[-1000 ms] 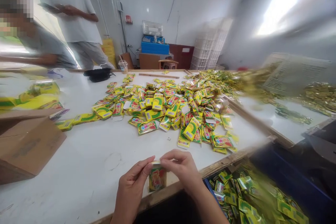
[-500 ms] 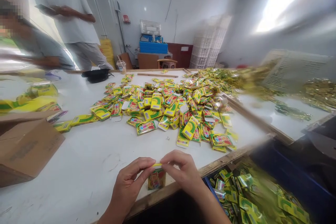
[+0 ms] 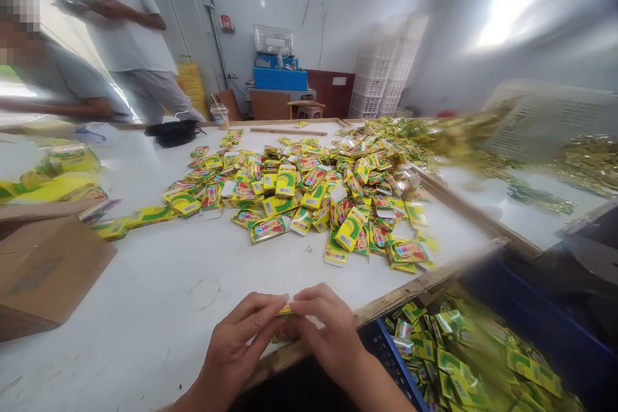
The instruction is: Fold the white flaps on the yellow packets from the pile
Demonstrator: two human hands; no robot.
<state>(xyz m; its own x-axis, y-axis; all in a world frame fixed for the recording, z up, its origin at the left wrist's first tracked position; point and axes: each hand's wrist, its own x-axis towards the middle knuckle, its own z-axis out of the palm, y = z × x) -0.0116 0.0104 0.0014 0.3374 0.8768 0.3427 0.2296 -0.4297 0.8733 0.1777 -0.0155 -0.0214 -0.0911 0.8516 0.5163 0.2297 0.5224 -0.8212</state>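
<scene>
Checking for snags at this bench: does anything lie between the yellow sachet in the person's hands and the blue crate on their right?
The right hand and the table's wooden edge stand between the yellow sachet and the blue crate; nothing else shows there.

Before me on the bench (image 3: 154,264), sachets (image 3: 309,199) lie heaped; a cardboard box (image 3: 48,270) sits at left, a crate (image 3: 393,360) of sachets stands below the edge at right, and stacked crates (image 3: 379,71) rise beyond the far side against the wall.
</scene>
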